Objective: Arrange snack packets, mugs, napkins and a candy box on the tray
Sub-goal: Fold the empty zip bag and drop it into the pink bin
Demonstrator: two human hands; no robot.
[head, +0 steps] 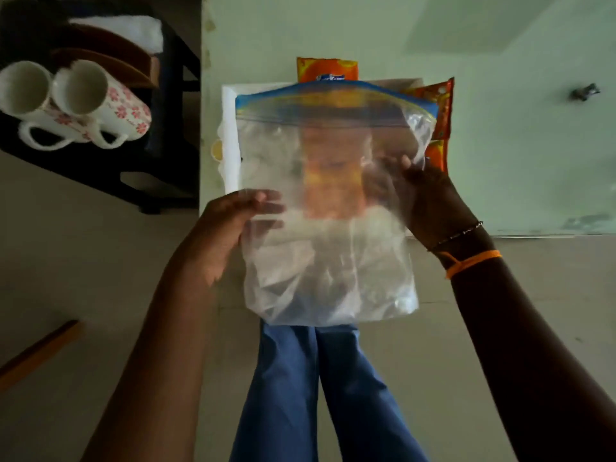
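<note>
A clear zip bag point(328, 261) with a blue seal strip is held up over the white tray point(230, 135). My left hand point(230, 221) pinches its left edge. My right hand point(430, 198) grips its right side. Through the plastic an orange snack packet shows blurred. One orange snack packet point(328, 69) sticks out behind the bag's top, and another point(441, 128) lies at the tray's right edge. Two white mugs point(80, 101) with pink flowers lie on their sides on a dark stool at the upper left. Most of the tray is hidden by the bag.
The tray rests on a pale green table point(516, 128) with a small dark object point(585, 91) at the right. The black stool point(110, 161) also carries brown trays and a white cloth point(133, 28). A wooden stick point(40, 351) lies on the tiled floor. Blue trousers are below.
</note>
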